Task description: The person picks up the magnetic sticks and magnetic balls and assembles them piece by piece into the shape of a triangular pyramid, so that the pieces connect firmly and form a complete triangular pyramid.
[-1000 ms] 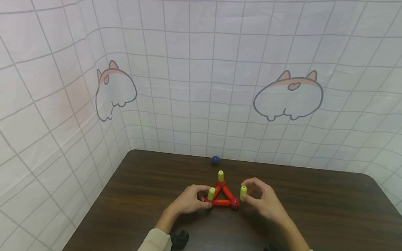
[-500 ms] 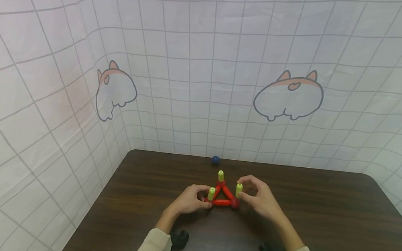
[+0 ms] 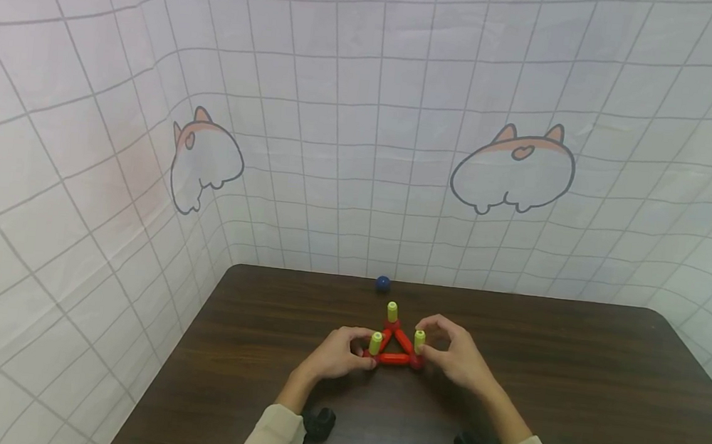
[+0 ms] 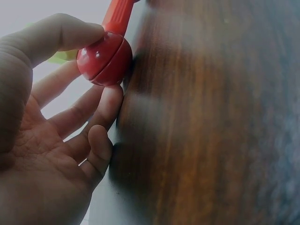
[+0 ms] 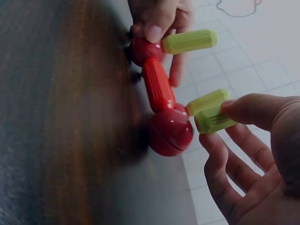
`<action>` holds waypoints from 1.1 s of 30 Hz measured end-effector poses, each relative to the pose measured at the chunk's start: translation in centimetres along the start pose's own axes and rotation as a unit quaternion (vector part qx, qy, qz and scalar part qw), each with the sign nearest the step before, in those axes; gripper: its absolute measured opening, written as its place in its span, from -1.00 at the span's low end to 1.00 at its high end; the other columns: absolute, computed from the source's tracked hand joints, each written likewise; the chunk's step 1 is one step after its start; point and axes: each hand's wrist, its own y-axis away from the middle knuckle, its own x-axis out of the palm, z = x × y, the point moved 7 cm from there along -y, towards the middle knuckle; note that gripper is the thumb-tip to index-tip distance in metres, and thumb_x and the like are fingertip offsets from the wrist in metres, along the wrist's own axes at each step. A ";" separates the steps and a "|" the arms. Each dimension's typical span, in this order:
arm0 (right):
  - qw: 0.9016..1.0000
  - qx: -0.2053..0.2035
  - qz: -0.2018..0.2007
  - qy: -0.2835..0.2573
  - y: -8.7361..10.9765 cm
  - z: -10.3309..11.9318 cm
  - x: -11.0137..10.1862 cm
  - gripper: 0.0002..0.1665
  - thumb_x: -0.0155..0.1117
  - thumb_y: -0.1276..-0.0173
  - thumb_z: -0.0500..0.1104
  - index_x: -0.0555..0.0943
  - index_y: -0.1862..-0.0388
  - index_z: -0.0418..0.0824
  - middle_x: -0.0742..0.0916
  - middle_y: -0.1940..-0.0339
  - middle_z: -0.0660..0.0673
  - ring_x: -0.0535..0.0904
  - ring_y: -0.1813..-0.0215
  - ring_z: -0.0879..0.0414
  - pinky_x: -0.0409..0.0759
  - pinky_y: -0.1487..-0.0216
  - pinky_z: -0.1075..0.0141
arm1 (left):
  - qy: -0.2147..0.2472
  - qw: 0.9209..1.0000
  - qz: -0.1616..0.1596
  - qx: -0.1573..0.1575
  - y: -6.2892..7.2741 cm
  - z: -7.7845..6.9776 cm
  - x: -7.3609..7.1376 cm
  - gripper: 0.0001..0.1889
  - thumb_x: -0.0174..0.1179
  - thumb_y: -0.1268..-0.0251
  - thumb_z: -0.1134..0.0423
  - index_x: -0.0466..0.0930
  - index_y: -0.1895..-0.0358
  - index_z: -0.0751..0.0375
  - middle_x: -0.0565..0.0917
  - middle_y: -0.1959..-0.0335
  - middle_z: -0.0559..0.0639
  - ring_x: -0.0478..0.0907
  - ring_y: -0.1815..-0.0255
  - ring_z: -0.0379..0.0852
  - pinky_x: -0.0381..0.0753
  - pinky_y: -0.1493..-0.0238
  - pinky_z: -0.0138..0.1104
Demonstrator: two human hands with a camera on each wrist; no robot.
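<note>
A triangle of red rods [image 3: 393,358] joined by red balls lies on the table. My left hand [image 3: 333,353] pinches the ball at its left corner, a red ball [image 4: 105,58], between thumb and fingers. From that ball a yellow-green rod [image 5: 190,41] stands upright, and another yellow-green rod [image 3: 392,311] stands on the far corner. My right hand [image 3: 462,354] pinches a third yellow-green rod [image 5: 214,120] by its sides. The lower end of this rod is right at the near-right red ball [image 5: 171,133]; whether it is seated there I cannot tell.
A blue ball [image 3: 383,283] sits at the table's back edge, beyond the triangle. Behind the dark wooden table [image 3: 572,386] hangs a white gridded cloth [image 3: 351,143]. Black wrist devices [image 3: 319,424] are near both sleeves.
My right hand has moved left with its yellow-green rod, over the right corner ball, and then down to it. The left hand has kept its hold on the left ball.
</note>
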 end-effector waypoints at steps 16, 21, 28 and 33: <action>1.000 0.021 0.015 0.013 0.2 -1.1 0.5 -0.69 0.48 -0.29 -0.24 0.65 0.01 -0.14 0.74 0.22 -0.12 0.63 0.16 0.06 0.52 0.18 0.30 | -0.010 1.000 -0.005 0.001 0.2 -0.1 -0.2 -0.49 0.46 -0.21 0.20 0.63 -0.25 0.13 0.66 0.32 -0.03 0.52 0.40 -0.20 0.49 0.46 -0.37; 0.998 0.040 0.037 0.041 0.2 -1.7 0.5 -0.71 0.45 -0.33 -0.19 0.67 -0.01 -0.13 0.73 0.26 -0.03 0.61 0.13 0.09 0.51 0.12 0.23 | 0.007 1.000 -0.008 0.014 0.4 -0.2 -0.6 -0.59 0.46 -0.23 0.14 0.68 -0.16 0.02 0.71 0.17 -0.04 0.59 0.30 -0.18 0.54 0.40 -0.35; 0.997 0.030 0.049 0.055 0.2 -1.8 0.7 -0.74 0.44 -0.35 -0.17 0.68 0.00 -0.14 0.75 0.24 -0.02 0.62 0.14 0.14 0.53 0.08 0.25 | 0.015 1.000 -0.014 0.018 0.4 0.2 -0.9 -0.75 0.46 -0.25 0.10 0.75 0.03 -0.02 0.73 0.08 -0.08 0.63 0.20 -0.17 0.57 0.30 -0.30; 0.997 0.033 0.039 0.066 0.1 -1.6 0.9 -0.74 0.47 -0.32 -0.15 0.70 0.03 -0.12 0.73 0.28 0.00 0.59 0.21 0.18 0.51 0.17 0.33 | 0.018 0.999 -0.021 0.016 0.4 0.2 -1.0 -0.76 0.45 -0.26 0.09 0.77 0.04 -0.02 0.74 0.06 -0.08 0.63 0.18 -0.16 0.59 0.27 -0.28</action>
